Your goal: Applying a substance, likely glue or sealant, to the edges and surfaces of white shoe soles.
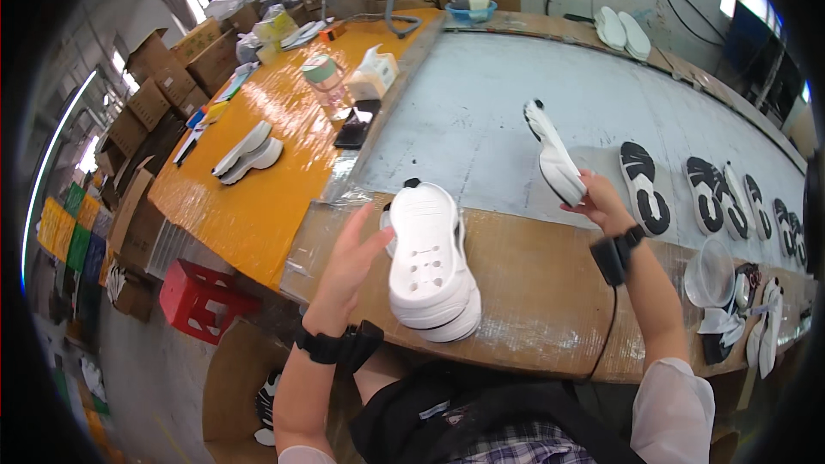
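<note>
In my right hand (606, 206) is a white shoe sole (554, 159) with black on its underside. The fingers grip its near end, and it is tipped up on its side over the grey work surface (464, 112). A stack of white shoe soles (425, 249) lies on the brown near ledge in front of me, its top sole showing its inner face with several small round hollows. Just left of that stack is my left hand (348, 262), thumb and fingers apart and holding nothing; whether its fingertips touch the stack I cannot tell.
Several black-and-white soles (644, 189) lie in a row at the right, near a clear plastic bowl (710, 273). On the orange-covered table (284, 172) are another sole (249, 153), a phone (357, 124), a tissue pack (373, 74) and a jar (325, 82). A red stool (196, 301) stands below left.
</note>
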`<state>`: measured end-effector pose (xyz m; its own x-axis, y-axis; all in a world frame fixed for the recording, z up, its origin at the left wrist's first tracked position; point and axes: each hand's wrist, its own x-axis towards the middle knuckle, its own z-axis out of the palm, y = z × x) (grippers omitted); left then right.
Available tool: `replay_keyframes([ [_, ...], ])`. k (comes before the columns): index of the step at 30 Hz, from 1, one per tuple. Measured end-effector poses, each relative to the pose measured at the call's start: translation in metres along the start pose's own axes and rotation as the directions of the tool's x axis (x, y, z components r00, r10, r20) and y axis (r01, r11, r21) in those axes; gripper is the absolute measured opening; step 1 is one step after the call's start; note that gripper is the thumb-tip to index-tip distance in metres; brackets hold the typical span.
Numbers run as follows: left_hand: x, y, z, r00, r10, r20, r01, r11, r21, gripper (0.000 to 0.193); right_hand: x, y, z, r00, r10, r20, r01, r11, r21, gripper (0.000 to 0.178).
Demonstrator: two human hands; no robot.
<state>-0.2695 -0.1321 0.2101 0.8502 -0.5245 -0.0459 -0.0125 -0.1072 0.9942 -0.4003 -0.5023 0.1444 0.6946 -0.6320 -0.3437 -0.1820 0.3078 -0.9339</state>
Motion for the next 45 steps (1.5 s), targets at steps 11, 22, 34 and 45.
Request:
replay_keyframes([
  [11, -0.039, 0.093, 0.029, 0.87, 0.478, -0.124, -0.491, 0.815, -0.308, 0.044, -0.199, -0.024, 0.056, 0.104, -0.802, 0.589, 0.943, -0.109, -0.315, 0.035],
  [22, -0.058, 0.108, 0.04, 0.908, 0.38, -0.178, -0.418, 0.784, -0.459, 0.04, -0.203, -0.016, 0.043, -0.086, -0.812, 0.577, 0.845, -0.366, -0.389, 0.039],
  [34, -0.069, 0.125, 0.053, 0.95, 0.31, 0.032, -0.241, 0.796, -0.556, 0.037, -0.211, -0.024, 0.057, 0.785, -0.485, 0.386, 0.515, 0.857, 0.029, 0.039],
  [45, -0.084, 0.079, 0.068, 0.949, 0.302, 0.089, -0.214, 0.826, -0.522, 0.058, -0.223, -0.034, 0.086, 0.727, -0.431, 0.535, 0.3, 0.9, 0.317, 0.063],
])
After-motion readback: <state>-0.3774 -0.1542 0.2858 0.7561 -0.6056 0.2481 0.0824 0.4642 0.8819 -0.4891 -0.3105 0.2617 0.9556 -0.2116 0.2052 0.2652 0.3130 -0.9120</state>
